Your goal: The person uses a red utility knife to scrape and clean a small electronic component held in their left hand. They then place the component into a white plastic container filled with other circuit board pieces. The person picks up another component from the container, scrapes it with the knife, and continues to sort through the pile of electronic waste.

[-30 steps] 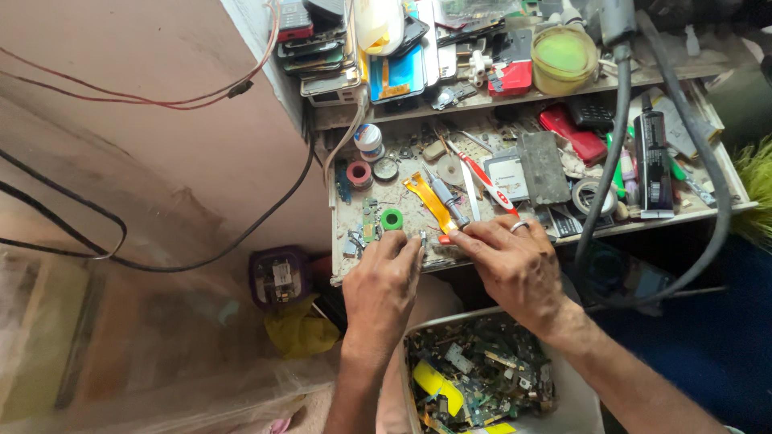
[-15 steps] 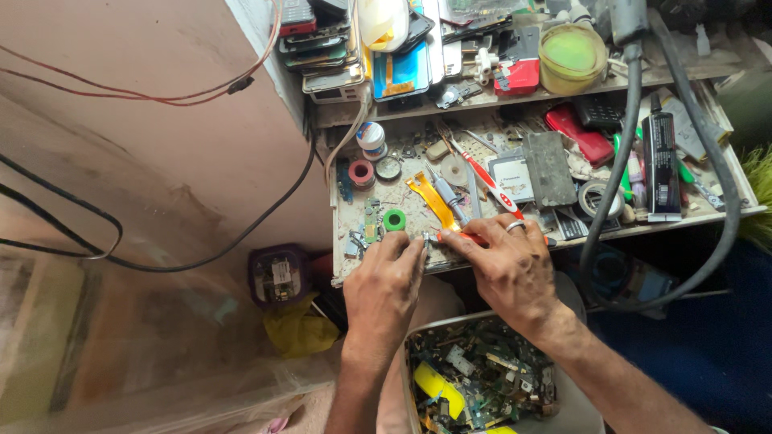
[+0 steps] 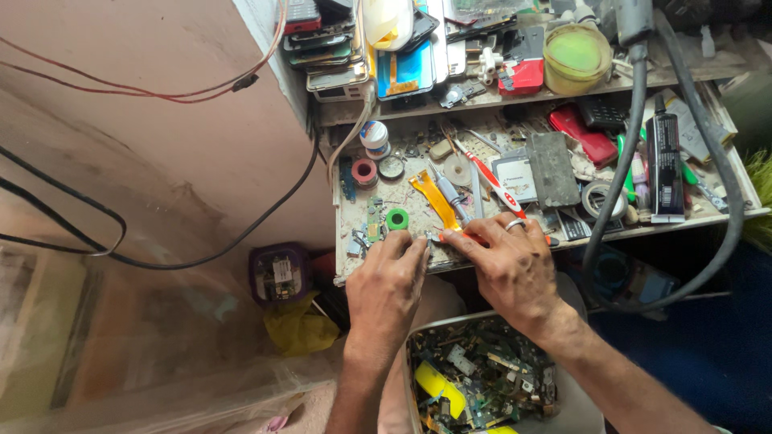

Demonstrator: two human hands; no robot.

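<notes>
Overhead, cluttered workbench [image 3: 418,210] against pink wall [image 3: 161,145]

Cluttered workbench [image 3: 402,210]: green ring [image 3: 397,219], orange flex strip [image 3: 435,198], solder spools [image 3: 365,171].

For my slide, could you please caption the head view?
Both hands, left hand and right hand, meet over a small part at the cluttered workbench edge, above a bin of circuit boards.

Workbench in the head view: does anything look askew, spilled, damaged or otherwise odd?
No spill shows. The workbench is crowded with loose parts where the left hand and right hand meet, and a thick black cable drapes across it over the tools.
</notes>
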